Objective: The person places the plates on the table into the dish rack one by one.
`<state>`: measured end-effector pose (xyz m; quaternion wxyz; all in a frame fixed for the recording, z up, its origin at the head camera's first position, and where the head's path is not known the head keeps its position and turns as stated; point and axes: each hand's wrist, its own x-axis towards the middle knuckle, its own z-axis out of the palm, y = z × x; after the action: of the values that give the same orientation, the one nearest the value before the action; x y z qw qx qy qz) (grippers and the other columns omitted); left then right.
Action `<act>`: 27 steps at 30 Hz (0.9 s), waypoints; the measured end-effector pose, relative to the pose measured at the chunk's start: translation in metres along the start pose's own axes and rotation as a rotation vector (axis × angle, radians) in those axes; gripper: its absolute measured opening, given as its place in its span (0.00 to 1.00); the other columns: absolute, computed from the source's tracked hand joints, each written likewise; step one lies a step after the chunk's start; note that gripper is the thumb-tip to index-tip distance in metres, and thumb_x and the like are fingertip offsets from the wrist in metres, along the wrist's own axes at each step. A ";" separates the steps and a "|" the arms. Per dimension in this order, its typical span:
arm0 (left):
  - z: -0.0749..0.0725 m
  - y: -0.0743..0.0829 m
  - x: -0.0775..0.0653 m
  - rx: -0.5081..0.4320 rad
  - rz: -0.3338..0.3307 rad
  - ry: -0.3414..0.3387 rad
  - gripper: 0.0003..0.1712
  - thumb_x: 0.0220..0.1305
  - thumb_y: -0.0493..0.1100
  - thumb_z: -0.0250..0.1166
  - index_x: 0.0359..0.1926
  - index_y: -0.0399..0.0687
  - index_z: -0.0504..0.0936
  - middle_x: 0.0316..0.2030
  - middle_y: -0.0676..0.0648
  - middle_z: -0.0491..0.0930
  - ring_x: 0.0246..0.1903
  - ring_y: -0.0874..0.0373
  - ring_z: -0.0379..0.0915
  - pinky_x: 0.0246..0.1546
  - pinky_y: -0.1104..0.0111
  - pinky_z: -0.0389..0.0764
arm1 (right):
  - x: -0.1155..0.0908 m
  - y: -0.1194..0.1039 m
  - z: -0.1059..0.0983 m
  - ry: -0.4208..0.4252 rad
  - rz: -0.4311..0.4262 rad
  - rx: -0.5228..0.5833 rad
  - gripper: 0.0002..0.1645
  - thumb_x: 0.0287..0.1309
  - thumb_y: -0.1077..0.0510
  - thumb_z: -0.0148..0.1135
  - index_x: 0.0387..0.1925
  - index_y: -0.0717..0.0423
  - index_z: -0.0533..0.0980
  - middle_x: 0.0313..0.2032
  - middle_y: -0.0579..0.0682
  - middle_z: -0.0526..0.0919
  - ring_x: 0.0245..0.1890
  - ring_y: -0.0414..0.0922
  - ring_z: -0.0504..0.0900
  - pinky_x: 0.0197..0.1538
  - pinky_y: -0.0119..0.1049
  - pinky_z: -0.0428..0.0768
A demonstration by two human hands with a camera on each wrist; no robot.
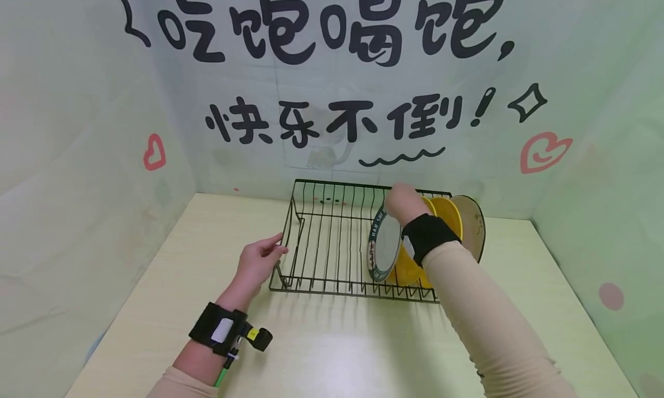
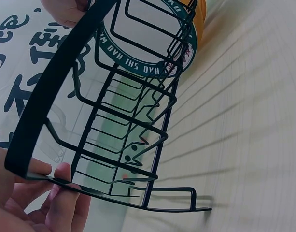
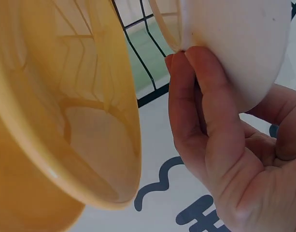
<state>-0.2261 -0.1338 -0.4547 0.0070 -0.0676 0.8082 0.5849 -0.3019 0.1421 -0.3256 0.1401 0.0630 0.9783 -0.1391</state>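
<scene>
A black wire dish rack [image 1: 342,184] stands on the table. My left hand [image 1: 257,264] holds its left end; in the left wrist view the fingers [image 2: 65,208] curl about the end bar. Toward the rack's right side, a white plate [image 1: 386,242] with a dark green lettered rim stands on edge between the wires. My right hand [image 1: 406,202] grips this plate at its upper edge. In the right wrist view, fingers lie against the plate's plain white back [image 3: 249,43]. Yellow dishes [image 3: 104,145] stand upright beside it, partly hidden by my right arm in the head view.
A beige plate [image 1: 473,225] with a dark rim stands at the rack's right end. Behind the rack rises a pale wall [image 1: 249,162] with black writing, and similar panels flank both sides. Light wooden tabletop [image 1: 332,346] extends in front.
</scene>
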 end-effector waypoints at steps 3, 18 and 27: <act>0.000 0.000 0.000 -0.007 0.003 0.000 0.23 0.68 0.38 0.56 0.64 0.50 0.72 0.45 0.42 0.82 0.49 0.47 0.75 0.40 0.75 0.76 | -0.002 0.001 0.001 0.001 -0.006 -0.018 0.10 0.67 0.65 0.47 0.40 0.66 0.75 0.33 0.56 0.71 0.31 0.47 0.70 0.33 0.32 0.69; 0.000 0.001 -0.003 -0.006 -0.011 -0.008 0.24 0.68 0.37 0.55 0.64 0.51 0.71 0.47 0.43 0.82 0.51 0.52 0.75 0.47 0.70 0.78 | 0.007 0.005 0.014 0.039 0.024 -0.049 0.09 0.65 0.65 0.51 0.40 0.67 0.76 0.35 0.57 0.76 0.34 0.49 0.73 0.41 0.34 0.74; -0.001 0.001 -0.003 0.003 0.007 -0.004 0.24 0.68 0.37 0.55 0.64 0.49 0.70 0.47 0.42 0.82 0.51 0.52 0.75 0.41 0.76 0.76 | 0.001 0.010 0.015 0.039 0.018 -0.011 0.10 0.64 0.64 0.54 0.43 0.67 0.75 0.37 0.58 0.76 0.36 0.50 0.72 0.48 0.37 0.76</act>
<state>-0.2234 -0.1336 -0.4529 0.0067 -0.0637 0.8093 0.5839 -0.2971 0.1475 -0.3418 0.1228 0.0736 0.9810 -0.1310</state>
